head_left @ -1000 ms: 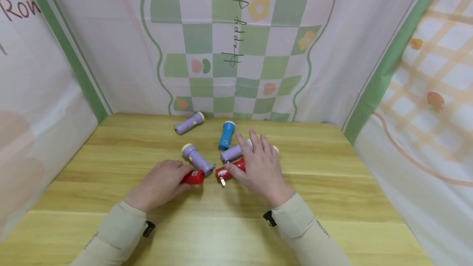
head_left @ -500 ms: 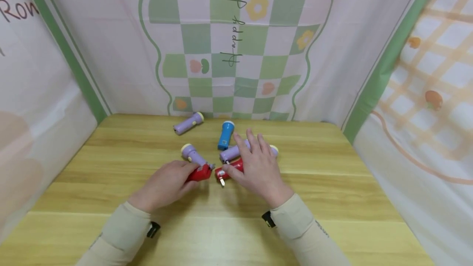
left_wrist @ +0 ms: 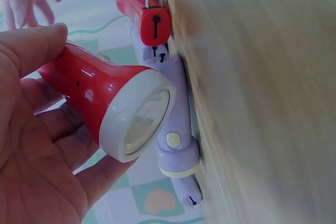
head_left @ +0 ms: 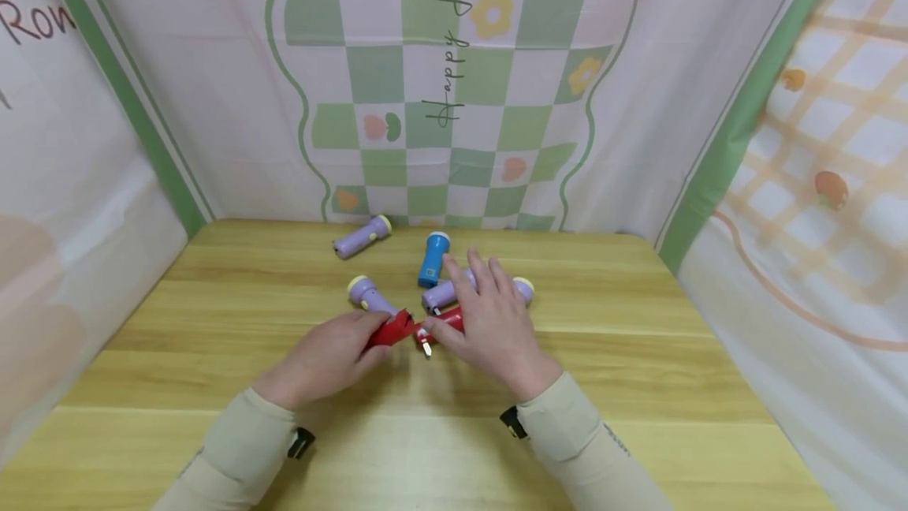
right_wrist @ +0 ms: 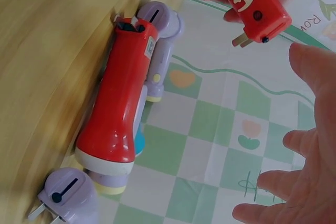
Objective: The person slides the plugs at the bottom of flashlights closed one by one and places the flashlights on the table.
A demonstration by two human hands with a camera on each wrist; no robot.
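Note:
My left hand [head_left: 329, 357] holds a red flashlight [head_left: 392, 330] between thumb and fingers. In the left wrist view its white-rimmed lens faces the camera. Its tail end, seen in the right wrist view with a flower emblem and metal plug prongs [right_wrist: 242, 40], points toward my right hand [head_left: 496, 330]. That hand has its fingers spread and holds nothing; in its own wrist view the thumb is close to the held flashlight's tail. Below the right hand a second red flashlight [right_wrist: 113, 95] lies on the table, its prongs [head_left: 427, 349] sticking out.
A purple flashlight [head_left: 369, 296] lies behind my left hand, and another purple one [head_left: 363, 238] is farther back. A blue flashlight [head_left: 433, 260] and more purple ones [head_left: 440, 294] lie around my right hand. Printed cloth [head_left: 454, 77] encloses the wooden table [head_left: 397, 448].
My left hand has moved right with the red flashlight and turned it, bringing its tail close to my right thumb. The right hand has barely moved.

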